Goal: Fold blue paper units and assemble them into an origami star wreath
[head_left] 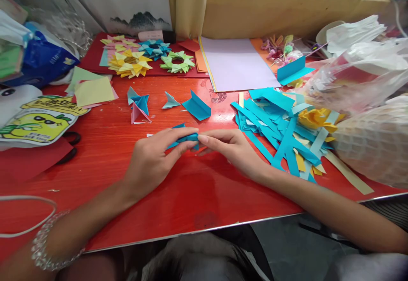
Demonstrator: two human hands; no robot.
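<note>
A small piece of folded blue paper (188, 138) is pinched between my two hands above the red table (197, 187). My left hand (151, 157) grips it from the left, thumb below and fingers on top, hiding much of it. From the right, the fingertips of my right hand (228, 145) close on its end. Just beyond my hands lie a creased blue paper sheet (198, 106) and a pale blue folded piece (171, 100). Left of these sits a small group of folded pieces, blue (141, 103) and pink (139, 114).
Blue and pale paper strips (270, 123) heap up at right, beside a netted bundle (372, 140). Folded paper rings, among them a yellow one (130, 63), lie at the back near a lilac sheet stack (239, 64). A yellow-green pouch (41, 121) stands left.
</note>
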